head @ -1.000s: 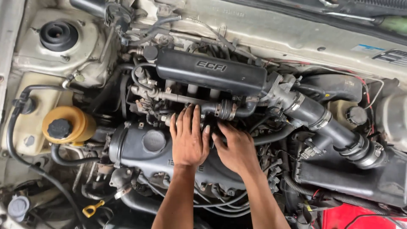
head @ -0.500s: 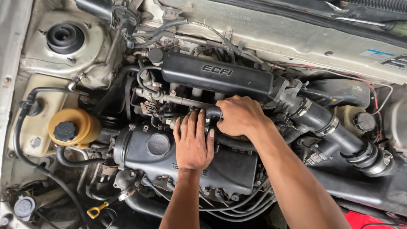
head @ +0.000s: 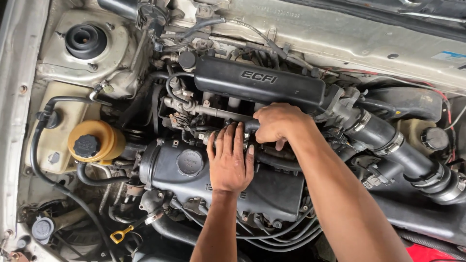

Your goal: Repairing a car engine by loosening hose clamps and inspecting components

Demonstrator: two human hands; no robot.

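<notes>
I look down into a car's engine bay. My left hand [head: 230, 157] lies flat with fingers apart on the dark valve cover [head: 165, 170], its fingertips reaching a metal fitting on a pipe behind the cover. My right hand [head: 279, 123] curls around a black hose just below the black intake manifold [head: 259, 82]. What lies under the right palm is hidden. A round oil filler cap [head: 190, 162] sits just left of my left hand.
A yellow fluid reservoir with a black cap [head: 92, 143] stands at the left. A yellow dipstick handle [head: 118, 236] is at the lower left. A ribbed black air hose with clamps [head: 398, 150] runs right. Ignition leads [head: 279, 235] cross below the cover.
My right hand moved up and right from the valve cover to the hose under the manifold and closed around it. My left hand stayed on the cover. The view shifted slightly.
</notes>
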